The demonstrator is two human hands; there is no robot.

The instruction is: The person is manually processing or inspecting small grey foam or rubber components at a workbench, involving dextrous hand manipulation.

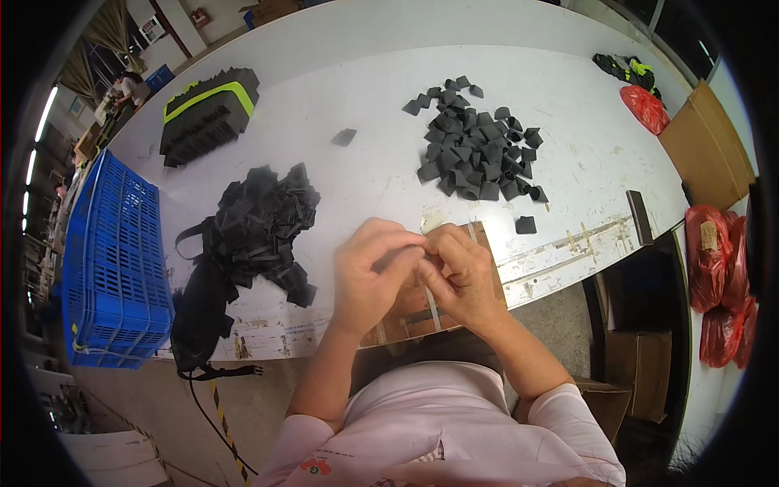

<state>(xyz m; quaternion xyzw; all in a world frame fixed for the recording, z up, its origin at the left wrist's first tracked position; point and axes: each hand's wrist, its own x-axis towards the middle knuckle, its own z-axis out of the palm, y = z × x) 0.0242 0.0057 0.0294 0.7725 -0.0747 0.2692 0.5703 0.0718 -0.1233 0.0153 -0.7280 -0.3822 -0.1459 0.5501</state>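
Note:
Above a brown board (410, 312) at the table's front edge, my left hand (369, 272) and my right hand (462, 276) meet at the fingertips. Both are closed in a pinch, and the left is slightly blurred. Whatever they hold between them is hidden by the fingers. To the left lies a heap of flat black fabric pieces (264, 223), with a strap loop sticking out. Farther off on the right is a pile of small folded black pieces (479, 150). One such piece (526, 225) rests apart, near my right hand, and another flat one (344, 138) lies toward the back.
A blue plastic crate (118, 260) stands at the left edge, with a black strap and buckle (235, 372) hanging nearby. Behind it sits a stack of black pieces with a yellow-green band (211, 114). A dark bar (639, 217), red bags (714, 268) and cardboard (706, 146) are at right.

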